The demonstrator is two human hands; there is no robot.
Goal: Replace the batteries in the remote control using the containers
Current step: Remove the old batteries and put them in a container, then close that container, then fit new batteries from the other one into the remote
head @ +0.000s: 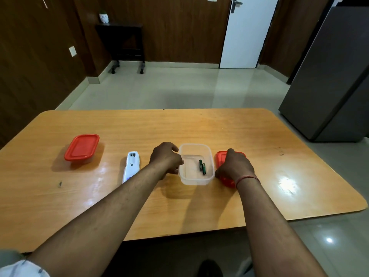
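Two containers, two red lids, one remote, two batteries, two bare hands, all placed here relative to the open clear container (196,177). Far to its left, a second container shut under a red lid (82,146), standing alone. Nearer on the left, one white remote control (131,165), lying back-up with its battery bay uncovered at the far end; whether cells sit in it cannot be told. Just left and touching the open tub's left wall, the left hand (165,156), fingers curled and bunched against the rim, thumb low at the side. Inside the tub, toward its right half, two dark green batteries (202,166) lying side by side on the floor. Immediately right, the loose red lid (220,156) flat on the table, pressed under the right hand (234,166), fingers bent down over it and close together, fingertips hidden; a reddish thread around that wrist. Underneath everything, a glossy orange-brown wooden table (179,124) with rounded corners and bright glare patches. Beyond it, pale tiled floor, dark wood-panelled walls, a small black side table carrying a white pot at back left, a white door at back right, a grey fridge at the far right.
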